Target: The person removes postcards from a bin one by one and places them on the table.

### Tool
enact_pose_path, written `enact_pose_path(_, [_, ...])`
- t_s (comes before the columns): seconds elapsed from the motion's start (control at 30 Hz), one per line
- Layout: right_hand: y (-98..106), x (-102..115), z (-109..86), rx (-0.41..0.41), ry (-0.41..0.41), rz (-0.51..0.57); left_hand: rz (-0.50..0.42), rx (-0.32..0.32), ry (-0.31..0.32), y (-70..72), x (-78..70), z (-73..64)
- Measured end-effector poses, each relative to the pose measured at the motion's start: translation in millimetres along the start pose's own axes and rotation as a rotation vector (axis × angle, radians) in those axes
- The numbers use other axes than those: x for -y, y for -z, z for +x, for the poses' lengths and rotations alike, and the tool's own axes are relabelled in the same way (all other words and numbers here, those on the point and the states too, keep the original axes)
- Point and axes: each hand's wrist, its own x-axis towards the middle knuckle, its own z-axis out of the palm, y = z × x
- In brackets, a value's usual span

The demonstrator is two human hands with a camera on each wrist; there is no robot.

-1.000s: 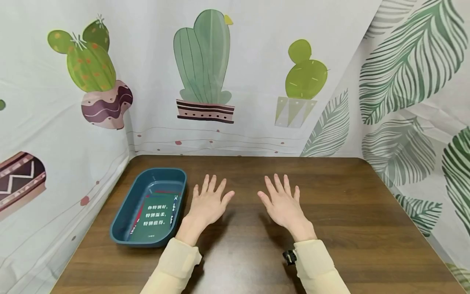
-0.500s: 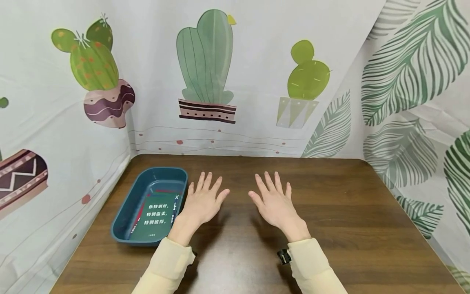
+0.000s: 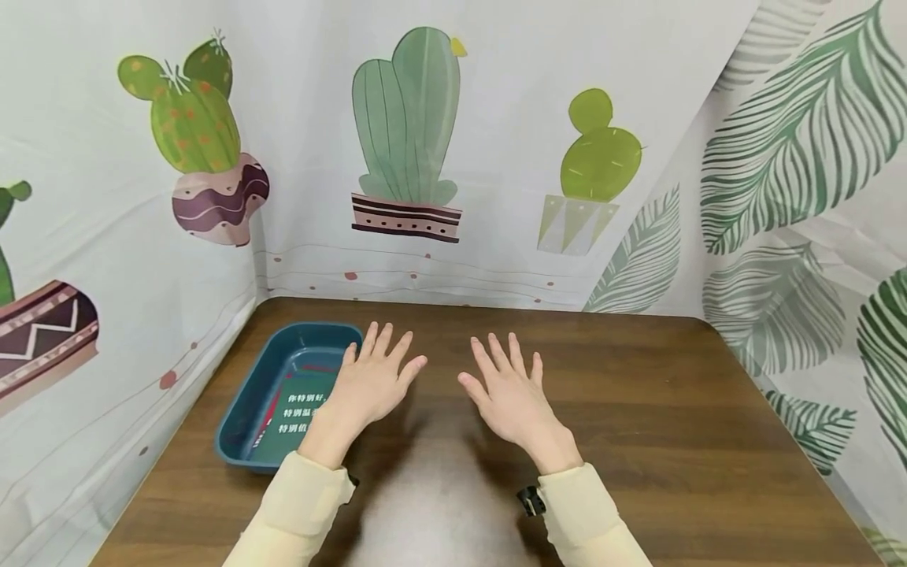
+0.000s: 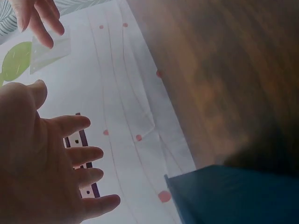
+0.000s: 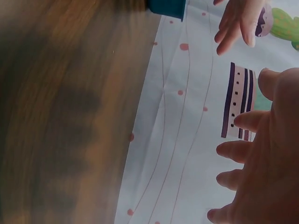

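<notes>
My left hand (image 3: 367,387) is held over the table with its fingers spread and nothing in it. In the head view it overlaps the right rim of a blue plastic tray (image 3: 244,402). Inside that tray lies a green book (image 3: 301,386) with white Chinese characters, on top of something with a red edge; my left hand and wrist hide its right part. To the right, my right hand (image 3: 512,398) hovers over the bare wood, palm down, fingers spread, holding nothing. Both hands also show in the left wrist view, where the tray's corner (image 4: 224,196) stands at lower right.
The brown wooden table (image 3: 673,441) reaches back to a white cloth backdrop (image 3: 496,272) printed with cacti and leaves. More of this cloth (image 3: 142,331) hangs along the left side. A black device (image 3: 530,501) sits at my right cuff.
Both hands have drifted left, the left one now covering the tray's right rim and part of the book. The head view has shifted slightly.
</notes>
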Motion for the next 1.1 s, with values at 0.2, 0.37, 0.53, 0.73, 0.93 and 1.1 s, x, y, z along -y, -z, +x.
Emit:
enact_pose_path(0.2, [-1, 11, 3.4, -0.012, 0.040, -0.016, 0.010, 0.003, -0.001, 15.5, 7.3, -1.4])
enact_pose_path(0.37, [-1, 21, 7.3, 0.015, 0.065, -0.030, 0.007, -0.002, -0.001, 24.3, 17.2, -3.7])
enact_pose_path(0.53, [-1, 34, 12.5, 0.035, 0.100, -0.024, -0.025, 0.006, 0.019, 31.4, 29.6, -10.6])
enact_pose_path(0.73, [-2, 52, 17.6, 0.052, 0.163, -0.036, -0.064, 0.000, 0.048, 41.9, 53.1, -19.5])
enact_pose_path(0.93, [-7, 69, 19.8, 0.057, 0.245, -0.089, -0.105, -0.030, 0.063, 53.2, 85.5, -28.4])
enact_pose_path(1.1, [-12, 81, 21.6, 0.078, 0.283, -0.123, -0.100, -0.030, 0.055, 62.6, 113.6, -37.2])
